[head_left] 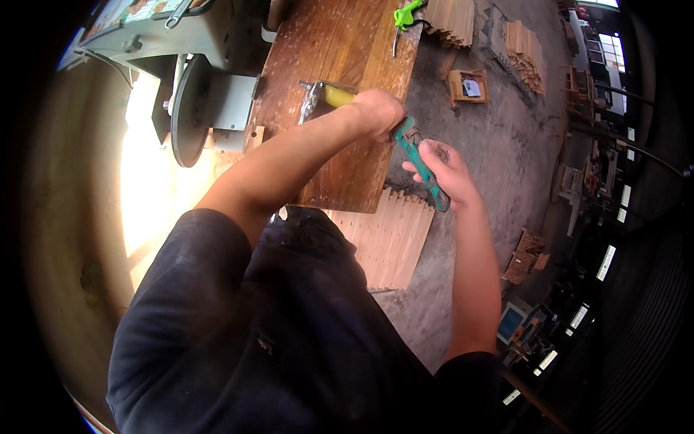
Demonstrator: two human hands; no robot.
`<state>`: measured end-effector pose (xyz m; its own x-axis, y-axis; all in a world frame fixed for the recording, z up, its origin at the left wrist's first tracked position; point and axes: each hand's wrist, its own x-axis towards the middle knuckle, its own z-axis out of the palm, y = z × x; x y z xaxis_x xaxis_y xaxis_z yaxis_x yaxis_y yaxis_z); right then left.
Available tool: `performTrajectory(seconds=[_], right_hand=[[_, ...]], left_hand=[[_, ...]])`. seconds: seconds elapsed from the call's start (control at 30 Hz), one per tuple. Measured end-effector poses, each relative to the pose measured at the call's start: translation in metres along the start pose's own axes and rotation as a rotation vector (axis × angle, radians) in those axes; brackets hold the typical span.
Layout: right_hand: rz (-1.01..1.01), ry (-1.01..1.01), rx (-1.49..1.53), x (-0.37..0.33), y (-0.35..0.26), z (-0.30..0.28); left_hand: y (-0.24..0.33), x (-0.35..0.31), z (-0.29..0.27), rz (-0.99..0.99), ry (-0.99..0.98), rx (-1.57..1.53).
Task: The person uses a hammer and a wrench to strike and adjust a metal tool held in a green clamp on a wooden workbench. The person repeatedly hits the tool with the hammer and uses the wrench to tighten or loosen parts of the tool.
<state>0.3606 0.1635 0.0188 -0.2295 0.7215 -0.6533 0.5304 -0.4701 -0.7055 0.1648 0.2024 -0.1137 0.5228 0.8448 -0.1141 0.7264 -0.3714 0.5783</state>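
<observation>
My left hand (pixel 377 110) is closed around a tool with a yellow handle and a metal head (pixel 318 96), held over the wooden workbench top (pixel 329 50). My right hand (pixel 444 168) grips a green pipe wrench (pixel 423 165) by its handle, just past the bench's right edge. The wrench's jaw end sits right under my left fist, so how the two tools meet is hidden.
A grey disc sander (pixel 191 108) stands left of the bench. A green clamp (pixel 405 14) lies at the bench's far end. Stacks of wood slats (pixel 394 239) lie on the concrete floor below; more slats (pixel 526 54) and a small wooden box (pixel 470 85) lie farther off.
</observation>
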Motion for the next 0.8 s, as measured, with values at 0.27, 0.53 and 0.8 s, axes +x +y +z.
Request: performTrajectory(seconds=[0.27, 0.53, 0.8], right_hand=[[-0.515, 0.476, 0.162, -0.03, 0.042, 0.037], [-0.977, 0.646, 0.421, 0.03, 0.069, 0.075], [-1.052, 0.604, 0.464, 0.035, 0.084, 0.072]], left_hand=[[0.007, -0.001, -0.005, -0.053, 0.023, -0.043], [0.011, -0.021, -0.012, -0.114, 0.094, 0.065], [0.037, -0.202, 0.045, -0.649, 0.862, -0.023]])
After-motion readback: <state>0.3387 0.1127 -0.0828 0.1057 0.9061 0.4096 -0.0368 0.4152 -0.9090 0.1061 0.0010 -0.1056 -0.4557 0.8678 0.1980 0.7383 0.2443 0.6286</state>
